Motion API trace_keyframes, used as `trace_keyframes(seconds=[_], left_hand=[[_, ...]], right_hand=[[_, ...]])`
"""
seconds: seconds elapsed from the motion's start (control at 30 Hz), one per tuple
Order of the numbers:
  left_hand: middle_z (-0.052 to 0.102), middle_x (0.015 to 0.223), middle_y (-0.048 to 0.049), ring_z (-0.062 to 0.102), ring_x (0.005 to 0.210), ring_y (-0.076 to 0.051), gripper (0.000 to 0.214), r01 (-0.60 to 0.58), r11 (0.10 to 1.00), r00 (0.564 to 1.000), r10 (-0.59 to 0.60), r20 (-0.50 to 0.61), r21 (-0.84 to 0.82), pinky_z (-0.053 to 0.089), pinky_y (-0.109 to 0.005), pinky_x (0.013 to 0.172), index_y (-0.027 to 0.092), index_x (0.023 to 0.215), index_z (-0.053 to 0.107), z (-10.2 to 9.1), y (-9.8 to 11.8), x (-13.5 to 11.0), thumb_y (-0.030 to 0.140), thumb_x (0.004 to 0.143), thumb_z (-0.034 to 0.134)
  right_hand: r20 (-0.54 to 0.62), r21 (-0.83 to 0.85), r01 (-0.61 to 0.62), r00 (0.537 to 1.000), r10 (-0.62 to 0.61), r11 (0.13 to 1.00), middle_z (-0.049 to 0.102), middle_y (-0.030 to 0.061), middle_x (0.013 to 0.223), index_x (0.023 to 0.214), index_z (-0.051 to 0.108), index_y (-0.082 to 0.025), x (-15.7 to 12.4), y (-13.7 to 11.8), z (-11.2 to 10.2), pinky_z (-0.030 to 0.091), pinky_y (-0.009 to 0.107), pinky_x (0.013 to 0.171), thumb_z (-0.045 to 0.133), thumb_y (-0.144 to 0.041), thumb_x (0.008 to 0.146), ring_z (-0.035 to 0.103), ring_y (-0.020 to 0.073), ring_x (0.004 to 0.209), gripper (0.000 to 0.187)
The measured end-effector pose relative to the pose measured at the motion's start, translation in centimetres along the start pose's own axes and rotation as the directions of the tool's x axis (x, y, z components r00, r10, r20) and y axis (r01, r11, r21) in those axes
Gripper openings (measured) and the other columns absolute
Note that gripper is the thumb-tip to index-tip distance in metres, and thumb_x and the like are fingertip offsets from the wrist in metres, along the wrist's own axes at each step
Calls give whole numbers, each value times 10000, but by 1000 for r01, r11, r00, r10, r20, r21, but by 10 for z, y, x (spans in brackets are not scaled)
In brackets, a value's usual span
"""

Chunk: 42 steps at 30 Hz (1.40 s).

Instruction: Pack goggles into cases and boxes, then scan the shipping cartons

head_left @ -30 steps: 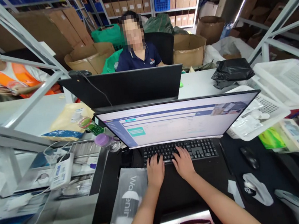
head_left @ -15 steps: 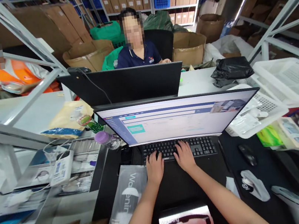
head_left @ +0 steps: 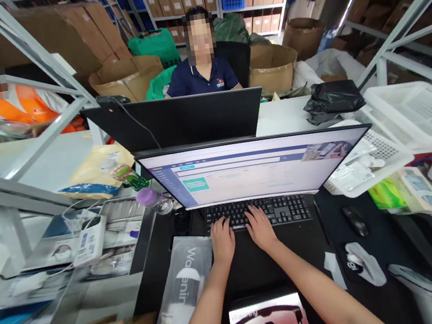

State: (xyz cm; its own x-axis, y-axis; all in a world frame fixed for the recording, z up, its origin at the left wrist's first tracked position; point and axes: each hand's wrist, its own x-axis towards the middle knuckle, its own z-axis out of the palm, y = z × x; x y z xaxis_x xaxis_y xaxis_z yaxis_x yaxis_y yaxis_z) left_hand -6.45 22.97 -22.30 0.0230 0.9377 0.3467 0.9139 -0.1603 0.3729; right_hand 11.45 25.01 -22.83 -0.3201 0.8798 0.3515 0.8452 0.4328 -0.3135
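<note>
Left hand and right hand spread and curled over a keyboard, pinching nothing. Keyboard on the bench, just below a monitor. Mouse well off to the right, untouched.

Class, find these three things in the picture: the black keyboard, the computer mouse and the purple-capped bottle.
black keyboard (head_left: pixel 282 210): head view, on the keys just right of the hands
computer mouse (head_left: pixel 355 221): head view, on its top shell
purple-capped bottle (head_left: pixel 161 204): head view, on its clear body
</note>
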Motion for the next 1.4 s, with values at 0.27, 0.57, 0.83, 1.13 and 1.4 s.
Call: trace_keyframes(seconds=[0.27, 0.57, 0.83, 1.13, 1.4], left_hand=[[652, 1257, -150, 594, 1195, -293, 329, -24, 999, 1000, 24, 2, -39, 442, -536, 1117, 163, 1187, 664, 1, -10, -2, 137, 955, 433], [637, 1260, -163, 579, 1212, -299, 310, -20, 999, 1000, 19, -4, -41, 425, -541, 1128, 142, 1186, 660, 2, -9, -3, 145, 948, 462], [634, 1262, -152, 578, 1203, -295, 331, -38, 999, 999, 38, 0, -34, 431, -525, 1126, 144, 1204, 652, 0, -9, -2, 121, 929, 469], [639, 1245, -148, 585, 1188, -306, 330, -46, 999, 999, 45, -21, -17, 453, -548, 1105, 151, 1194, 652, 0, -9, -2, 104, 913, 483], [637, 1240, -135, 590, 1183, -301, 347, -56, 998, 998, 56, -17, -7, 474, -536, 1082, 172, 1203, 647, -2, -9, -2, 97, 908, 481]], right_hand=[[-1, 45, -11, 1000, 11, 999, 644, 124, 1262, 1175, 691, -194, -3, -2, -2, 393, 522, 1170, 485, -108, 939, 563, 246, 1231, 325], [33, -5, 43, 999, -43, 999, 541, 111, 1446, 1264, 669, -259, -3, -22, 1, 339, 552, 1189, 557, -225, 953, 433, 293, 1383, 333], [39, 57, -30, 999, 28, 998, 640, 112, 1332, 1301, 615, -165, 16, -22, -4, 265, 546, 1218, 485, -256, 981, 406, 286, 1385, 357], [-4, -15, -68, 998, 68, 998, 551, 139, 1397, 1161, 700, -203, 23, -23, -5, 271, 564, 1199, 531, -265, 962, 438, 304, 1336, 268], [-39, 26, -39, 998, 40, 999, 584, 167, 1315, 1251, 611, -127, 16, -18, -2, 363, 522, 1169, 507, -201, 944, 494, 284, 1272, 333]])
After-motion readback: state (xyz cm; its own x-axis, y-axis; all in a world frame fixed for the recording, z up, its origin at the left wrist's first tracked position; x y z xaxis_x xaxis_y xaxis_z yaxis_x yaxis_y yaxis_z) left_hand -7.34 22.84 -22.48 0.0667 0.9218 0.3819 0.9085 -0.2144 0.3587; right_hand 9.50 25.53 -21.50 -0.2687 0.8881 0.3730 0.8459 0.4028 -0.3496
